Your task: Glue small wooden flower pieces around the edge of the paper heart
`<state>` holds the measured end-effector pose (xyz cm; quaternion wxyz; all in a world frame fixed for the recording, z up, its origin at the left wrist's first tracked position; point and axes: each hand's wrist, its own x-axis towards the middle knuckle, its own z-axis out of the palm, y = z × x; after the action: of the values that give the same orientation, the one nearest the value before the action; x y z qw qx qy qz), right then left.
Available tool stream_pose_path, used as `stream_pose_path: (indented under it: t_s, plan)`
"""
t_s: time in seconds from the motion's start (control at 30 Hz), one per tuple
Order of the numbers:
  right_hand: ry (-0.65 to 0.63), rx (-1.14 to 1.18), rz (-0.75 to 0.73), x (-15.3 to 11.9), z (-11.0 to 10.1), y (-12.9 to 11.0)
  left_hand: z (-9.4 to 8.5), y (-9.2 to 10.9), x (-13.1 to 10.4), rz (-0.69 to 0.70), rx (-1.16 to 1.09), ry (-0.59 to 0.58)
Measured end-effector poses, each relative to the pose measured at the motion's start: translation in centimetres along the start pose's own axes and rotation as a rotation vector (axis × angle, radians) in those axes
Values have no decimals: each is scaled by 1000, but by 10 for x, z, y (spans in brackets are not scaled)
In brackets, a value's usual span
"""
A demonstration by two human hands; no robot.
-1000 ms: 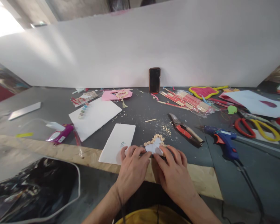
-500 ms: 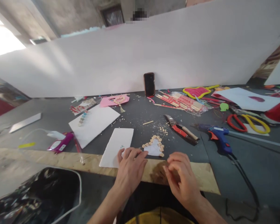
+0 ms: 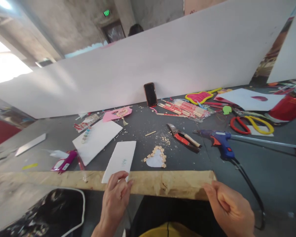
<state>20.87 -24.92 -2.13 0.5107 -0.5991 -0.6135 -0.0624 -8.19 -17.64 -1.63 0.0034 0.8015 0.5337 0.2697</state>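
Note:
My left hand (image 3: 117, 196) is closed with curled fingers over the lower end of a white card (image 3: 122, 156); what lies between its fingers, if anything, is hidden. My right hand (image 3: 230, 207) is closed at the right end of a brown strip (image 3: 172, 182) along the table's front edge, thumb and finger pinched on its corner. Between and beyond my hands lies a white heart-shaped paper (image 3: 155, 160) with small pale wooden pieces stuck along its upper and right border. Loose wooden bits (image 3: 165, 140) lie behind it.
Red-handled cutters (image 3: 185, 138) and a blue glue gun (image 3: 222, 141) with a trailing cord lie right. Red-and-yellow scissors (image 3: 251, 125) and a red jar (image 3: 289, 107) are farther right. A phone (image 3: 150, 94) leans on the white partition (image 3: 138, 69). A purple packet (image 3: 65, 161) lies left.
My hands have moved apart and toward me, away from the heart. The right hand has gone right to the strip's end; the left has moved left. The view has shifted a little.

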Motion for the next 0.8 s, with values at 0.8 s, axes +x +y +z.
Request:
stream_pose_path:
  t_s: [0.8]
  plan:
    - [-270, -57, -47, 14, 28, -3, 30, 14, 54, -40, 197, -128]
